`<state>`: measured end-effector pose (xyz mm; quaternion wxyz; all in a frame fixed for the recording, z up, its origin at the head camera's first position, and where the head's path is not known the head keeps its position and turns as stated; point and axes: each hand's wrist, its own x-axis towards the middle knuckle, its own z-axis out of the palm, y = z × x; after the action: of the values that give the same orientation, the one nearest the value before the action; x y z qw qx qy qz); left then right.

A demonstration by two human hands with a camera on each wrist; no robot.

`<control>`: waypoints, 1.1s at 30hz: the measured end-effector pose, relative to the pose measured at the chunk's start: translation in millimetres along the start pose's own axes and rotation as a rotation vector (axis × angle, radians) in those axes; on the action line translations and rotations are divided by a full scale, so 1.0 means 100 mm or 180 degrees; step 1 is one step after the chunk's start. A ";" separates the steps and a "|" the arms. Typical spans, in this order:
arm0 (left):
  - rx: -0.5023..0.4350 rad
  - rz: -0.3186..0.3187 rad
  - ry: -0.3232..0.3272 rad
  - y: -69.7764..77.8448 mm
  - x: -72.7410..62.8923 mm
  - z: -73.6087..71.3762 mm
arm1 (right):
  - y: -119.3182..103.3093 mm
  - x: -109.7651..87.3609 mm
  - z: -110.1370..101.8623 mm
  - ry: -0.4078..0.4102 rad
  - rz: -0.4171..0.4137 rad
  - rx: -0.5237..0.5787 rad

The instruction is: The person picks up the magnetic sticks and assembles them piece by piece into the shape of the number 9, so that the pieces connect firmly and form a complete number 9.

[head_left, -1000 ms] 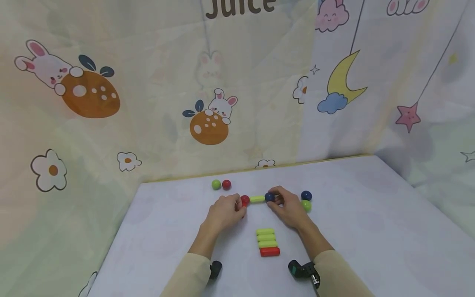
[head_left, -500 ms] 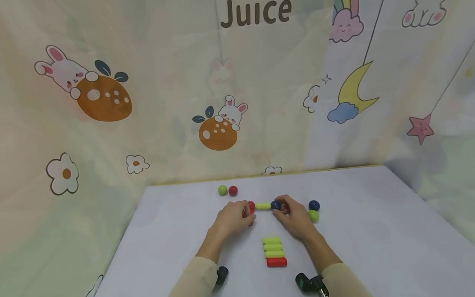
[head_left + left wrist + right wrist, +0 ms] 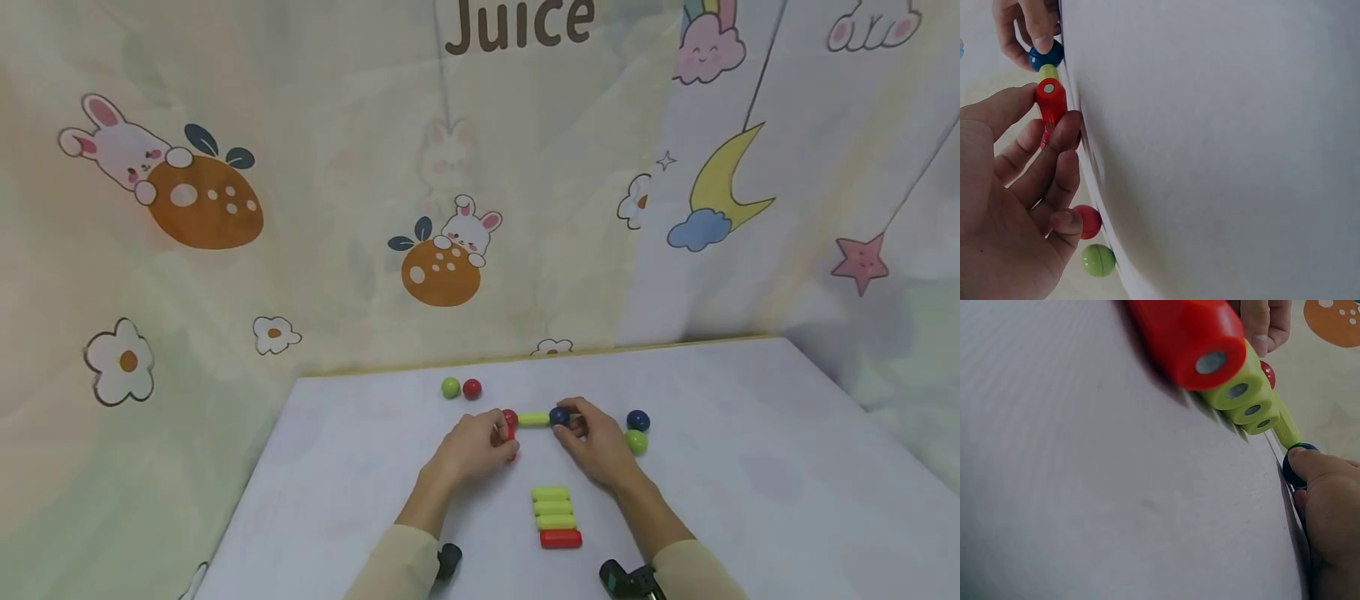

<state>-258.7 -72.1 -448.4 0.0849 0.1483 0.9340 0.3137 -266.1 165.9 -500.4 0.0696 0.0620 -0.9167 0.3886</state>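
Observation:
My left hand (image 3: 472, 446) pinches a red magnetic rod (image 3: 1054, 107) between thumb and fingers; a grey metal disc shows in its near end. The rod's far end meets a red ball (image 3: 511, 417), partly covered by the fingers. From that ball a yellow-green rod (image 3: 534, 419) runs right to a dark blue ball (image 3: 559, 417). Thumb and fingers of my right hand (image 3: 596, 442) grip this blue ball. The right wrist view also has the thumb pressed on the blue ball (image 3: 1296, 469), with the yellow-green rod (image 3: 1286, 425) touching it.
Nearer on the white table (image 3: 337, 500) lie several yellow-green rods (image 3: 553, 507) and a red rod (image 3: 561, 539) in a row. Behind my left hand sit a green ball (image 3: 451, 387) and a red ball (image 3: 472, 389). Another blue ball (image 3: 638, 421) and green ball (image 3: 637, 442) are beside my right hand.
The head view has shifted, so the table and hands appear lower and further right. Both hands keep the same hold on the red rod and the blue ball.

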 end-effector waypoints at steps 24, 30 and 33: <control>0.0288 0.0062 0.0690 -0.20 0.04 -0.16 | -0.26 0.05 0.07 0.0403 -0.0237 0.0203; 0.0524 0.0068 0.0908 -0.29 0.11 -0.28 | -0.42 0.02 0.05 0.0382 -0.0526 0.0204; 0.0506 0.0093 0.0938 -0.34 0.14 -0.34 | -0.49 0.03 0.06 0.0236 -0.0525 0.0232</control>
<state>-287.7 -112.9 -443.1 -0.0695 0.1206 0.9560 0.2583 -261.1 127.6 -469.7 0.1330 0.1254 -0.8905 0.4166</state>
